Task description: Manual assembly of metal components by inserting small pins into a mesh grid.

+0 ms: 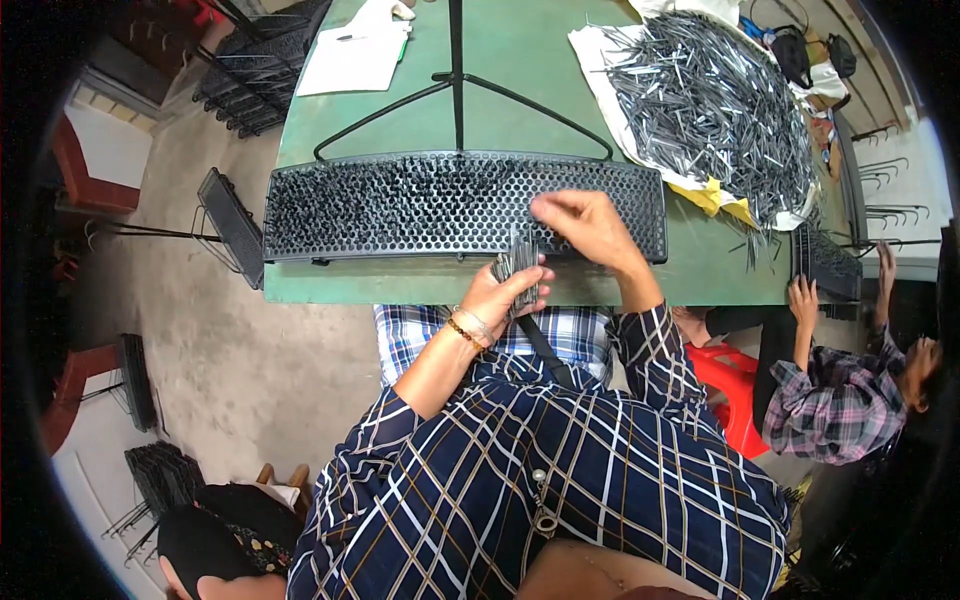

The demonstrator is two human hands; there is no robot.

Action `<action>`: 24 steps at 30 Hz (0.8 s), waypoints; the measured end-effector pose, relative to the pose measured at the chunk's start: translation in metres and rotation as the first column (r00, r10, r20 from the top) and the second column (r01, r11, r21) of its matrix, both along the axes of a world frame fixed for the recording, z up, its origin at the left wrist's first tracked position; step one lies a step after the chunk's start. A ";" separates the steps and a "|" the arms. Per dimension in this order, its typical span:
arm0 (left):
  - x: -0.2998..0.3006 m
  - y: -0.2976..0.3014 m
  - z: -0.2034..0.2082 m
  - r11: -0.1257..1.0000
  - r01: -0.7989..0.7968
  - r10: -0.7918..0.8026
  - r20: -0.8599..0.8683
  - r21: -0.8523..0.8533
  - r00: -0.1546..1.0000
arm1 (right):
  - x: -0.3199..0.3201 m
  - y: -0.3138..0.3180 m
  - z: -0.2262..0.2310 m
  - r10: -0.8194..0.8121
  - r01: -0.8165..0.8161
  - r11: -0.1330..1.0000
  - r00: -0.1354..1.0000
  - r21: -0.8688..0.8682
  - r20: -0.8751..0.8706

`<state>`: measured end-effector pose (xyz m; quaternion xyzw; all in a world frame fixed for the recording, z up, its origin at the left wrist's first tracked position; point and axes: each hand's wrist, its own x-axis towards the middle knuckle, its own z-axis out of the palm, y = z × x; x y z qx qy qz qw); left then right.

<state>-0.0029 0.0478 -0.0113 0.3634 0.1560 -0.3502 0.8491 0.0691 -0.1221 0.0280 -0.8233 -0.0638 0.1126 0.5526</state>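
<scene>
Many glossy strips: clasped in your left hand
Black panel: honeycomb holes, bristly at left
Right hand: grip unclear

From my end I see a green table bearing everything. A long black perforated panel lies along its near side, the panel's left end at the table's left edge, with a rod frame extending over the far part. Toward the far left corner I make out white papers. At right, a white-and-yellow sack spreads beneath heaped dark strips; a few strays lie on the tabletop.
</scene>
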 end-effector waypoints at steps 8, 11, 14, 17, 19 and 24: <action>0.000 -0.007 0.002 0.997 -0.034 0.032 0.038 0.065 0.999 | -0.019 0.001 0.002 0.005 0.030 0.981 0.984 0.192 -0.180; -0.001 -0.004 -0.001 0.994 -0.004 0.002 0.025 0.113 1.000 | -0.012 0.004 0.006 -0.182 0.213 0.952 0.971 0.219 -0.152; 0.001 -0.004 -0.007 0.995 -0.006 0.003 0.024 0.098 1.000 | 0.003 0.004 0.010 -0.320 0.314 0.921 0.947 0.231 -0.013; 0.001 -0.006 0.000 0.995 -0.007 0.007 0.002 0.104 1.000 | 0.025 0.004 0.001 -0.423 0.366 0.893 0.881 0.261 0.213; 0.002 -0.010 0.004 0.995 0.000 0.001 -0.009 0.101 1.000 | 0.040 -0.003 -0.013 -0.442 0.378 0.894 0.836 0.243 0.324; 0.000 -0.008 0.007 0.992 0.000 0.002 -0.014 0.128 1.000 | 0.046 0.004 -0.016 -0.349 0.390 0.920 0.758 0.046 0.552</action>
